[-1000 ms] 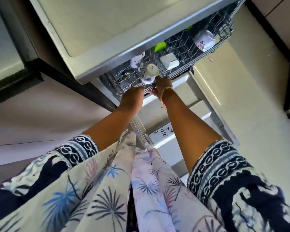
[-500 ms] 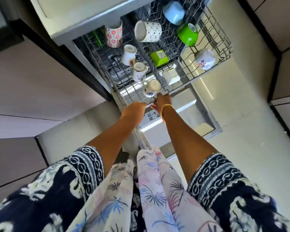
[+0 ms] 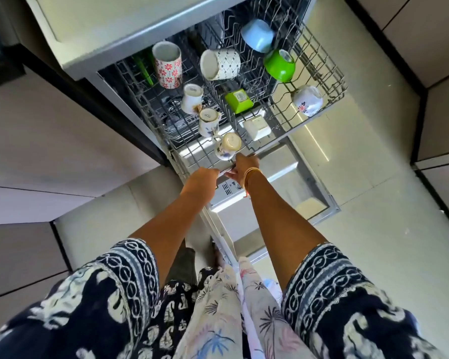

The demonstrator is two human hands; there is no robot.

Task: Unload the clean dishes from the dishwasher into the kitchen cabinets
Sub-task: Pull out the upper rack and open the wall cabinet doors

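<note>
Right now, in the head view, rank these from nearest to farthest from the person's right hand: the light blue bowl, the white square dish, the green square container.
From the right hand:
1. White square dish, front of rack.
2. Green square container, mid-rack.
3. Light blue bowl, at the back.

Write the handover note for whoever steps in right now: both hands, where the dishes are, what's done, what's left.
Left hand and right hand: both closed on the front rail of the upper rack, nothing else in either grip.
Rack is pulled out over the open dishwasher door.
Still loaded: red-flowered mug, white patterned mug, blue bowl, green bowl, three small floral cups, another floral cup, green square dish, white square dish.
Done: rack out.
Left: carry every piece to the cabinets.
</note>
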